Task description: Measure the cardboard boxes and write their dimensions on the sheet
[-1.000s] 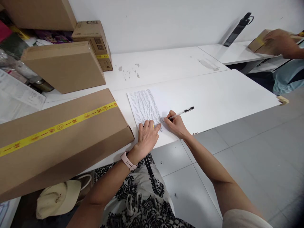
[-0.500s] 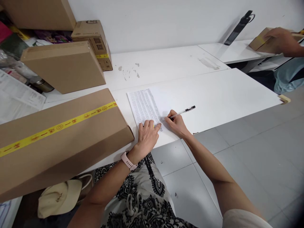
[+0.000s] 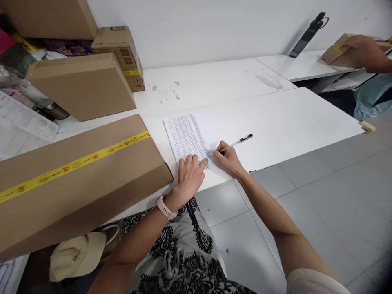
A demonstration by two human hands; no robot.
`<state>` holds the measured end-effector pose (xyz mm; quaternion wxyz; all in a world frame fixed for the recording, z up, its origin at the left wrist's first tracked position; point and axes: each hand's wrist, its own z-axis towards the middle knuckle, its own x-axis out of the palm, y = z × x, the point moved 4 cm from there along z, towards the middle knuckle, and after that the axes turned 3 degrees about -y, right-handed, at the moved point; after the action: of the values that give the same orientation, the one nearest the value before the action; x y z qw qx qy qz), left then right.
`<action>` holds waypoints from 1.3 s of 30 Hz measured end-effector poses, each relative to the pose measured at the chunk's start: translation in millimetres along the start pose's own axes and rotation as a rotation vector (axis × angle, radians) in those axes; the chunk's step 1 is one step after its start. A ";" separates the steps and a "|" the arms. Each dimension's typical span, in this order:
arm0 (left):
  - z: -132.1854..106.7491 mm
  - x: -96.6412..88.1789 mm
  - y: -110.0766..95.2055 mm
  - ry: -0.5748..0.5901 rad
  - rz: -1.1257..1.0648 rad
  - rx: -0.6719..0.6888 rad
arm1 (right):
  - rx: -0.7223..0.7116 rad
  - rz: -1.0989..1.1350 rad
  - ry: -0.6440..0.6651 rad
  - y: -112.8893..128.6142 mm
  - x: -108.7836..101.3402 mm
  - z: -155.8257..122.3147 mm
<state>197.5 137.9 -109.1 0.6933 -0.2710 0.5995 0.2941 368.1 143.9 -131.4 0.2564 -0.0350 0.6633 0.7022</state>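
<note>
A sheet of paper filled with columns of small, unreadable text lies on the white table. My left hand rests on its lower edge with the fingers stretched out, pressing it to the tabletop. Between the fingers a small bit of yellow shows, too small to name. My right hand grips a clear pen with a black cap end, its tip close to the paper's right edge. Whether the tip touches the sheet I cannot tell.
On the left lies a large cardboard box with yellow printed tape; smaller boxes stand behind it. A dark water bottle is at the back right, near another person's hand on a carton. A beige cap sits below the table.
My right hand and the pen have shifted very slightly to the right. My left hand and the paper have stayed in place.
</note>
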 end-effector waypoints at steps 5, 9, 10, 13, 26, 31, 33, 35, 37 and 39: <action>0.5 -0.3 0.3 -0.009 0.000 0.002 | -0.003 -0.032 -0.001 1.1 1.3 -0.3; 0.2 -0.2 0.0 -0.001 -0.002 -0.002 | -0.006 -0.038 -0.003 1.2 1.5 -0.5; 0.1 -0.2 -0.1 0.002 -0.003 -0.003 | -0.005 -0.039 -0.002 1.1 1.4 -0.5; 0.2 0.0 -0.3 0.010 -0.006 -0.008 | 0.001 -0.032 -0.007 0.6 1.2 -0.6; 0.7 0.7 0.0 0.011 -0.006 -0.006 | -0.013 -0.035 -0.021 -1.6 1.1 0.1; 0.6 0.0 -0.2 0.011 -0.002 -0.006 | -0.012 -0.022 -0.031 -1.4 0.5 -0.3; 0.4 0.3 -0.1 0.008 0.002 -0.005 | -0.007 0.012 -0.059 -2.6 -0.9 -0.2; 0.3 0.9 0.0 0.006 0.005 -0.004 | -0.006 0.078 -0.100 -4.5 -2.5 0.4; 0.2 1.3 0.3 0.005 0.006 -0.004 | -0.003 0.165 -0.122 -6.2 -2.7 1.4; 0.2 1.3 0.7 0.003 0.006 -0.002 | 0.011 0.242 -0.109 -6.7 -1.4 2.2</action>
<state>197.3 138.7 -110.4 0.6911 -0.2704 0.6011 0.2965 372.6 145.5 -136.8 0.2058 0.0850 0.6515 0.7253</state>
